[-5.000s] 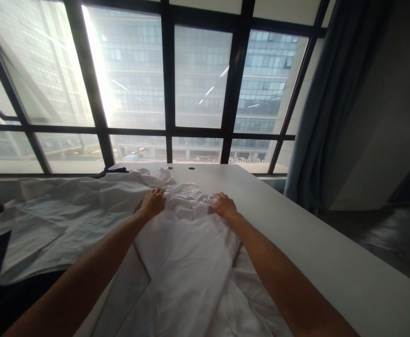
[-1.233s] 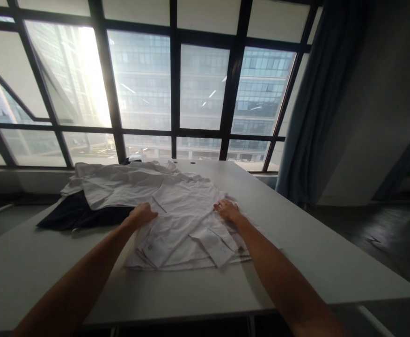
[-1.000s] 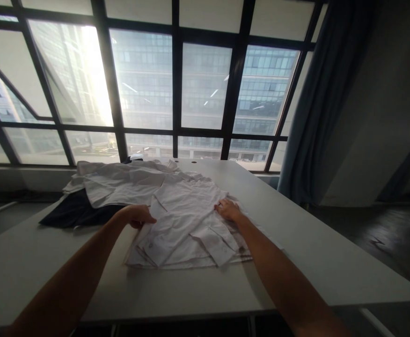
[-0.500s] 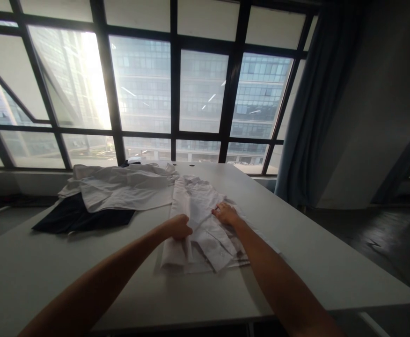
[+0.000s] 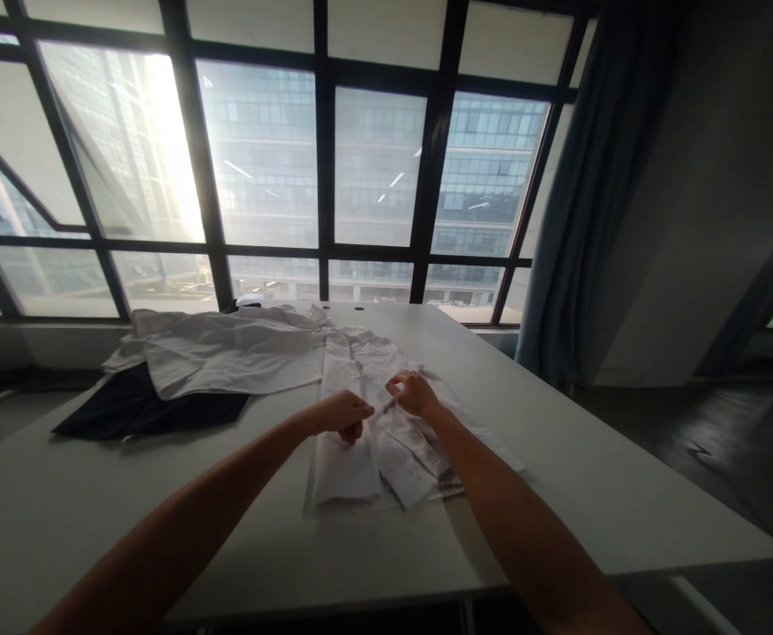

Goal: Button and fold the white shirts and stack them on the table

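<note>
No readable brand, label or writing anywhere in view.

Tall window wall of glass panes in dark metal frames [image 5: 324, 176]: hard, straight grid, glazed building faces beyond it. Grey-blue curtain [image 5: 591, 185] hangs in soft vertical folds at its right end.

Long pale grey counter [image 5: 591, 476]: smooth, matte, flat, straight edges; two small round holes near the far edge.

Loose white cloth garment [image 5: 228, 353] lies spread and creased on the far left of the counter, partly over a flat dark navy cloth [image 5: 135, 410].

Folded white cotton shirt [image 5: 373, 423] lies mid-counter, just right of the loose garment: thin woven fabric, narrowed to a long strip with layered panels, a cuff end showing at the near right.

Left hand [image 5: 340, 413] rests on the shirt's left panel, fingers curled under; whether it grips cloth cannot be told. Right hand [image 5: 411, 392] sits on the shirt's centre, fingers pinched together on a bit of the fabric. The hands are near each other, not touching.
</note>
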`<action>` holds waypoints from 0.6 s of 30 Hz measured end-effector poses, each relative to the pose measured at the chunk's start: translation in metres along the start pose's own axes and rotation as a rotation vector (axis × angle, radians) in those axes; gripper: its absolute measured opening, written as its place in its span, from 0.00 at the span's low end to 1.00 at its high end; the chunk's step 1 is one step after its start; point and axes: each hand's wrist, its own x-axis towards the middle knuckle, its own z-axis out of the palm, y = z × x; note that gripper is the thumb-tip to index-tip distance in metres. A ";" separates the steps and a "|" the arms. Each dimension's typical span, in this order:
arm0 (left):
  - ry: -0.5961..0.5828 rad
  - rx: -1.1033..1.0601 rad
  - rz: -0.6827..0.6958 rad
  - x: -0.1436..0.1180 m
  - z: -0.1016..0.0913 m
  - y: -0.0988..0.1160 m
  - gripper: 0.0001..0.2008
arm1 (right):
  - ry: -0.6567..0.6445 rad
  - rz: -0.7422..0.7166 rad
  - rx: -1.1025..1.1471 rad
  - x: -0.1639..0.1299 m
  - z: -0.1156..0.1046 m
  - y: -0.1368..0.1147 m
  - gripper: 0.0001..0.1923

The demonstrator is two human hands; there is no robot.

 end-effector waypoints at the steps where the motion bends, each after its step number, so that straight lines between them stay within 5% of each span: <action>1: 0.090 0.069 0.086 0.000 -0.004 -0.008 0.21 | -0.015 -0.012 0.025 -0.001 0.000 -0.003 0.19; 4: 0.322 0.358 0.301 -0.001 -0.011 -0.036 0.23 | -0.045 -0.049 0.080 -0.003 0.000 -0.010 0.19; 9: 0.113 0.652 0.273 -0.004 -0.004 -0.066 0.33 | -0.003 -0.156 0.103 -0.007 0.002 -0.027 0.16; 12: 0.106 0.710 0.263 -0.010 0.003 -0.060 0.35 | -0.020 -0.261 0.111 -0.010 0.005 -0.039 0.20; 18: 0.016 0.687 0.515 -0.027 0.025 -0.035 0.37 | -0.132 -0.302 0.023 -0.014 0.019 -0.049 0.24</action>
